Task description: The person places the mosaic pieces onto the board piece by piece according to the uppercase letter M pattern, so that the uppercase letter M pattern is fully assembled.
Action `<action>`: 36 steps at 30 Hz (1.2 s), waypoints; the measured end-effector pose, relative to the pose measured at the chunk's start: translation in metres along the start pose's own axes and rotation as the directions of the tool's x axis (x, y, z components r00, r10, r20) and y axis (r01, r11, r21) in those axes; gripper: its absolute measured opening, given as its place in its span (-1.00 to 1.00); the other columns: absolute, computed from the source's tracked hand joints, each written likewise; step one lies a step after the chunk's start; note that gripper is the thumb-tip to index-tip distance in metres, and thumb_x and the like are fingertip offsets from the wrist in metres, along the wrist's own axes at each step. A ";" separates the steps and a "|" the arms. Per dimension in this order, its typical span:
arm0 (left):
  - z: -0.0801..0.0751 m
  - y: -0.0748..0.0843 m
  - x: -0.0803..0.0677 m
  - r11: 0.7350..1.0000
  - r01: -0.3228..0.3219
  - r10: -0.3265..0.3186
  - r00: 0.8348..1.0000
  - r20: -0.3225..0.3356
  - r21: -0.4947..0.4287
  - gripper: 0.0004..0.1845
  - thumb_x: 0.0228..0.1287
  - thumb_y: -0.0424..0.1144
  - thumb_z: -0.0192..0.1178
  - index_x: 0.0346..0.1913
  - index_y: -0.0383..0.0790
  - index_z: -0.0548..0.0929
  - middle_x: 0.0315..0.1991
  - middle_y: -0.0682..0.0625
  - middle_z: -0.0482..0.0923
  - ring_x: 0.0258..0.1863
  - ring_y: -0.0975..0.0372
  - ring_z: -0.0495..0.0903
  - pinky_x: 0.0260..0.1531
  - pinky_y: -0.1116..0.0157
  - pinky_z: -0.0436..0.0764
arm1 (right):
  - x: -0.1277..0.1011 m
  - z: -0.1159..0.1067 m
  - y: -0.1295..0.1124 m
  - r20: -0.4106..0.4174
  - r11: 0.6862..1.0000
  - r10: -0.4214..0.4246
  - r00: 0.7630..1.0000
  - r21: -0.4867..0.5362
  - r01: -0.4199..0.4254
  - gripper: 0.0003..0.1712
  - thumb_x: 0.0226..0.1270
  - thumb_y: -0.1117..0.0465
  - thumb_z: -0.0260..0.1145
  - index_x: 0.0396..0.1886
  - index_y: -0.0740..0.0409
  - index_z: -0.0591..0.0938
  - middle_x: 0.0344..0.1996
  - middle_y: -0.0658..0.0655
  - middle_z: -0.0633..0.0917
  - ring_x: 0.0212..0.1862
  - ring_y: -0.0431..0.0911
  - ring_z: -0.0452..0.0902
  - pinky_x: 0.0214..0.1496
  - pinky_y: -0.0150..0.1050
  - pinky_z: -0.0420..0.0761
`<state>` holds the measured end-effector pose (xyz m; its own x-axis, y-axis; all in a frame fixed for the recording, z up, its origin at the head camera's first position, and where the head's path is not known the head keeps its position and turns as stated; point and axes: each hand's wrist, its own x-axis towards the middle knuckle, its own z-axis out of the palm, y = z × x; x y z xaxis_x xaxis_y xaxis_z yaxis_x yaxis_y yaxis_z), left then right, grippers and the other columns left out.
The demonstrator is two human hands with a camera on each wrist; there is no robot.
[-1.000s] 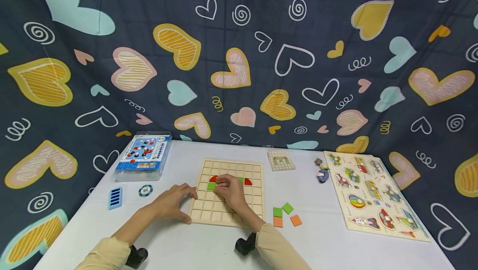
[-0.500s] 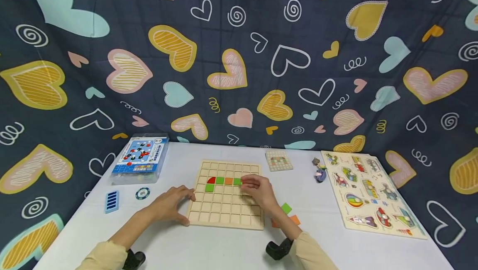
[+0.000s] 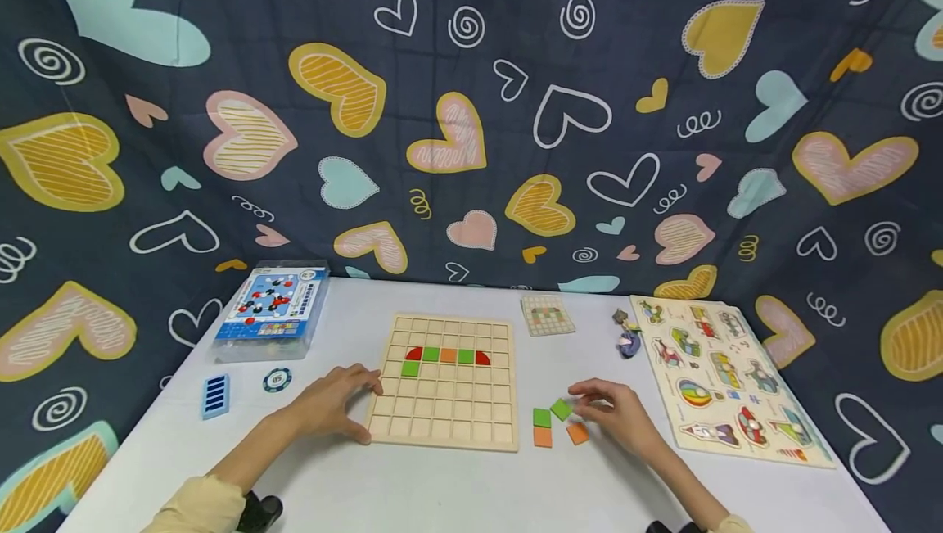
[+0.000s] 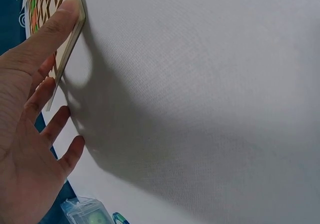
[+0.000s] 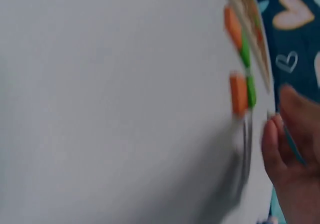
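In the head view a wooden grid board (image 3: 445, 410) lies on the table. Green squares, an orange square and a red quarter-round piece (image 3: 482, 359) at each end form a row, and a single green square (image 3: 410, 368) sits under its left end. My left hand (image 3: 327, 404) steadies the board's left side, with the thumb (image 4: 64, 13) at the near corner in the left wrist view and the other fingers spread. To the right, my right hand (image 3: 617, 414) hovers with bent fingers close beside a loose green tile (image 3: 561, 410), holding nothing visible.
Another green tile (image 3: 541, 417) and two orange tiles (image 3: 578, 433) lie nearby. Behind are a patterned card (image 3: 547, 316) and a small figurine (image 3: 628, 335). A picture puzzle board (image 3: 729, 386) is at right; a boxed kit (image 3: 272, 312), blue ridged block (image 3: 216, 396) and round chip (image 3: 277, 380) at left.
My right hand has moved from over the row of pieces, past its right end, to the loose tiles on the right. The row is now uncovered. My left hand stays at the board.
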<state>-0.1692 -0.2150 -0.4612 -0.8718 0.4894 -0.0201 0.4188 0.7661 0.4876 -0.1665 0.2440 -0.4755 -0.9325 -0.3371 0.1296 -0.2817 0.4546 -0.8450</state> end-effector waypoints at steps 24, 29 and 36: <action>-0.001 0.000 -0.003 1.000 0.008 -0.008 1.000 -0.005 0.004 -0.39 -0.32 0.02 0.57 -0.11 -0.01 0.57 0.19 -0.15 0.47 0.08 -0.13 0.43 0.01 -0.19 0.45 | -0.014 0.026 0.005 -0.304 0.984 -0.095 0.948 0.113 0.135 -0.66 0.01 0.50 0.42 -0.14 0.44 0.63 -0.21 0.36 0.70 -0.27 -0.03 0.68 -0.22 -0.34 0.67; 0.000 0.001 -0.002 1.000 0.011 -0.011 1.000 -0.003 -0.006 -0.40 -0.31 0.00 0.57 -0.11 -0.02 0.56 0.19 -0.15 0.47 0.08 -0.13 0.43 0.02 -0.19 0.44 | 0.002 0.041 -0.006 -0.343 0.983 -0.011 0.939 0.168 0.072 -0.66 -0.03 0.55 0.42 -0.16 0.44 0.64 -0.21 0.33 0.71 -0.24 -0.02 0.69 -0.19 -0.35 0.67; -0.002 0.002 -0.001 0.999 0.035 -0.035 0.999 0.006 -0.005 -0.40 -0.31 0.00 0.57 -0.11 0.00 0.56 0.20 -0.13 0.46 0.09 -0.11 0.42 0.03 -0.18 0.44 | 0.023 0.064 -0.022 -0.369 0.977 0.091 0.925 0.214 -0.011 -0.64 -0.02 0.50 0.45 -0.14 0.38 0.66 -0.19 0.30 0.71 -0.24 -0.02 0.69 -0.22 -0.39 0.66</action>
<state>-0.1681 -0.2145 -0.4584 -0.8846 0.4644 -0.0424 0.3866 0.7810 0.4905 -0.1673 0.1738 -0.4871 -0.9716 0.0333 0.2345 -0.2170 0.2713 -0.9377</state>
